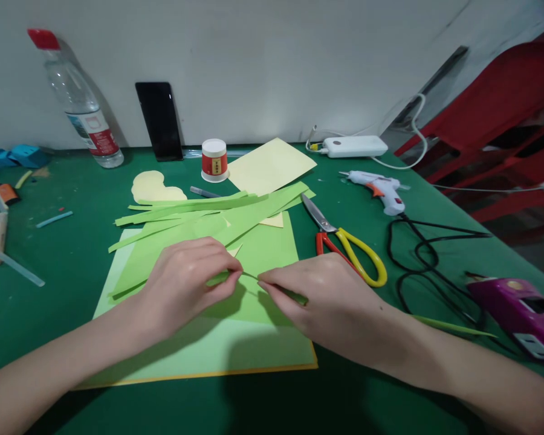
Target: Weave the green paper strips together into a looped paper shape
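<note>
I see left hand, right hand pinching green paper strip; likely light, bendy, tearable: grip edges lightly.

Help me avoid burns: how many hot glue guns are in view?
1: the white hot glue gun on the green table, beyond the scissors and to their right.

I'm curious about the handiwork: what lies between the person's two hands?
In the head view, a thin green strip bridges the small gap between the left hand and the right hand, pinched by both.
</note>
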The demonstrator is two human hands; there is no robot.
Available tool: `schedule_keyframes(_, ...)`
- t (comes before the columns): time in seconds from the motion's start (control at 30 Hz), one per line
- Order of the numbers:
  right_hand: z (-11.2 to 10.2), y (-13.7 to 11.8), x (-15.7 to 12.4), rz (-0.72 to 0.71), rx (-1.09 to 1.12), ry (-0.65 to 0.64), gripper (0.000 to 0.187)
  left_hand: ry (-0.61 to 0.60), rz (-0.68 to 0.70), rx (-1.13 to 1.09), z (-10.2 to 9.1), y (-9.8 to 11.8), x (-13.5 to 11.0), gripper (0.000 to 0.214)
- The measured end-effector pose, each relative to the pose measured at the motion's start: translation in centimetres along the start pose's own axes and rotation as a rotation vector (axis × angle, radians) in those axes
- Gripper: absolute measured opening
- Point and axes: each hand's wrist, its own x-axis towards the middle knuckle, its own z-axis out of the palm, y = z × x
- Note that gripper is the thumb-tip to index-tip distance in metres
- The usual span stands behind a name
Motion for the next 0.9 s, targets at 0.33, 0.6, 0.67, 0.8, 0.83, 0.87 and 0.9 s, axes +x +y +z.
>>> schedule_keyframes(0.33, -1.4, 1.0, -0.1, 0.058, -0.034, 0.044, 0.028, -0.086, -0.421, 0.056, -1.4, -4.3, 0.7, 0.012)
schedule_keyframes(0.6, -1.4, 1.3, 0.7, 0.006, 0.123, -0.039, 0.023, -0.200, -0.304, -0.242, -1.1, -2.0, 0.6, 0.030)
schedule_keyframes(0.67, -1.0, 1.3, 1.0, -0.011, 0.163, -0.017, 0.023, -0.228, -0.190, -0.135, -0.6, -0.8, 0.0, 0.024)
schedule_keyframes(0.8, -0.1, 0.9, 1.3, -0.024, 0.253, 0.101, 0.022, -0.216, -0.106, -0.010, -0.1, 0.2, -0.6, 0.024)
schedule_keyframes(0.83, 0.0, 0.7, 1.3, -0.027, 0.290, 0.117, 0.019, -0.216, -0.097, -0.015, -0.2, 0.3, -0.6, 0.023)
schedule_keyframes(0.87, 0.2, 0.6, 1.3, -0.032, 0.327, 0.127, 0.016, -0.220, -0.088, -0.023, -0.2, 0.4, -0.6, 0.023)
schedule_keyframes(0.9, 0.3, 0.4, 1.3, -0.041, 0.358, 0.137, 0.015, -0.228, -0.079, -0.028, -0.3, 0.5, -0.5, 0.023)
